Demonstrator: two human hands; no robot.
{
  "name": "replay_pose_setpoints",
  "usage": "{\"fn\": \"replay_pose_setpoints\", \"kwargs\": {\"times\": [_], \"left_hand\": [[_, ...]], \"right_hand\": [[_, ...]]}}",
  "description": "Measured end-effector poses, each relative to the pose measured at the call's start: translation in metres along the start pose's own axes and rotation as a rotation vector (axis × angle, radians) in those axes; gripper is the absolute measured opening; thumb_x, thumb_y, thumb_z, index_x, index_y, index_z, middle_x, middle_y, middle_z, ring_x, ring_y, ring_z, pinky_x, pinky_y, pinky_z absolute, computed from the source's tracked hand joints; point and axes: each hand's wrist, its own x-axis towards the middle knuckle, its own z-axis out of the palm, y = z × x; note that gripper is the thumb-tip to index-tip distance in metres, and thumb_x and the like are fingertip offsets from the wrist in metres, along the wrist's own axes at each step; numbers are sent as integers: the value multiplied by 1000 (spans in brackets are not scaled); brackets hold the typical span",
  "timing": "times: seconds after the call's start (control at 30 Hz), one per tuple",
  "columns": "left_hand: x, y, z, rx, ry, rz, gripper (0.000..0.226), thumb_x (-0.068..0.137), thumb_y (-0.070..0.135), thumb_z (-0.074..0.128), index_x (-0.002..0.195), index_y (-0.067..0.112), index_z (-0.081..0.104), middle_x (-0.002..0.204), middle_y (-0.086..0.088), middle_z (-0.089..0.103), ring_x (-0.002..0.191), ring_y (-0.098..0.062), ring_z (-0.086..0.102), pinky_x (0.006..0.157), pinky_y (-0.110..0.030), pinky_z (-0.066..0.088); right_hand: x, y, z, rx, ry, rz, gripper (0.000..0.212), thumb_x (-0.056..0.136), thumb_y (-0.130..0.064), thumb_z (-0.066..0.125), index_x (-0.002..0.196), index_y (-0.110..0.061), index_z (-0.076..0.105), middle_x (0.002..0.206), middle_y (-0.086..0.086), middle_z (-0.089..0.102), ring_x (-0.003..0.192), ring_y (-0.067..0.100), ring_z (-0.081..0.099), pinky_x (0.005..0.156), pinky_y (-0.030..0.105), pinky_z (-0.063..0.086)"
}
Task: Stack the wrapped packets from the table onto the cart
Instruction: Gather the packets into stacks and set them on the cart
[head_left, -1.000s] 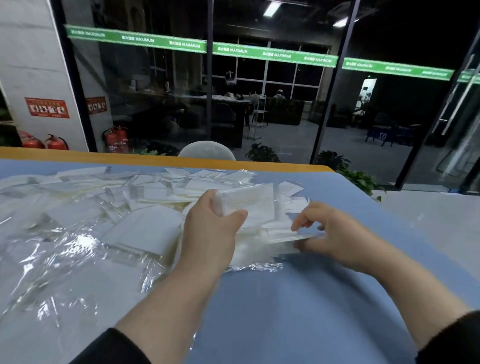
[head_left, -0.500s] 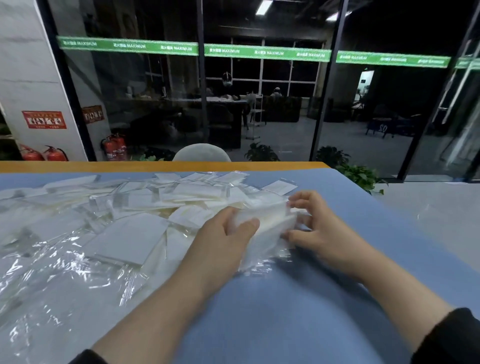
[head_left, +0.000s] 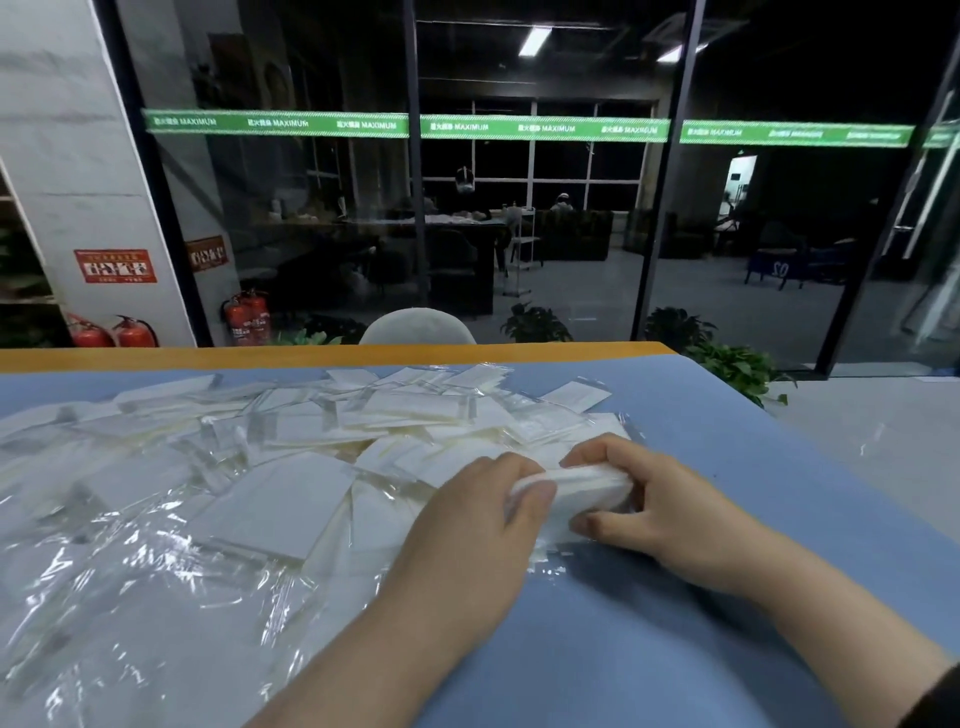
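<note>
Your left hand (head_left: 483, 514) and right hand (head_left: 660, 514) each grip a small bundle of packets (head_left: 587, 486) | bundle's count hidden by fingers | desk (head_left: 675, 649) pile (head_left: 234, 467) cut off left.

Packet bundle (head_left: 582, 491) between both hands' grip

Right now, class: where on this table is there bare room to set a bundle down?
Bare blue table lies between the forearms, near the front edge, and right of the right hand. Left of the left hand, loose packets crowd the surface.
</note>
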Motion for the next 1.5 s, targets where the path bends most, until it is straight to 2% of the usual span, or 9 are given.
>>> {"fn": "replay_pose_setpoints", "kwargs": {"times": [0.17,0.4,0.53,0.67,0.8,0.97,1.1,1.23,1.5], "left_hand": [[-2,7,-7,-107,78,-75,52,86,46,74,128,49,45,110,23,59,103,9,51,83,-5,37],[2,2,-14,-871,76,-225,38,83,13,81,116,23,65,97,4,78,89,-12,75,72,-20,55],[5,-3,-13,-1014,-8,-209,36,82,9,80,116,13,71,109,-11,77,105,-33,73,94,-44,58],[4,-1,-15,-977,141,-241,23,84,8,79,105,15,74,97,-9,78,92,-31,75,84,-36,61],[8,-9,-24,-744,487,-281,16,83,22,82,94,26,71,82,10,76,78,-15,73,69,-29,57],[13,-22,-31,-733,695,-349,15,82,31,81,88,32,68,77,15,73,79,-21,72,79,-46,59],[14,-27,-32,-799,719,-363,15,83,28,81,91,31,69,80,13,74,80,-21,73,81,-49,59],[15,-29,-30,-784,723,-379,15,82,29,81,90,30,69,78,14,74,77,-21,73,80,-48,59],[16,-30,-30,-797,744,-391,13,81,28,81,88,28,70,78,14,74,77,-20,73,80,-47,60]], "right_hand": [[-2,-5,-3,97,83,-13,22,84,-10,78,95,-28,70,76,3,64,63,9,51,59,21,41],[-8,-30,-1,459,141,-50,19,72,-17,78,90,-20,73,81,8,69,72,17,65,63,20,50],[-3,-34,10,459,125,-49,22,72,-19,78,93,-20,73,92,22,69,77,25,67,66,25,54],[-2,-37,9,442,106,-40,51,70,-59,83,111,-32,70,109,6,73,99,20,70,83,26,56],[29,-18,-10,5,366,56,49,81,-61,70,123,-40,58,122,-14,63,116,9,60,100,39,48],[83,-4,-21,-688,-98,118,71,91,-24,71,149,-41,33,154,-17,31,129,11,42,96,25,34],[118,-5,-20,-774,-328,154,73,86,-21,67,147,-42,35,150,-15,36,133,19,45,104,36,43],[137,1,-21,-773,-433,188,70,83,-45,63,144,-49,31,143,-15,46,120,16,54,90,20,45],[129,26,-6,-856,-146,-54,26,97,-28,59,123,-29,60,121,-9,63,110,22,58,89,36,46]]}}
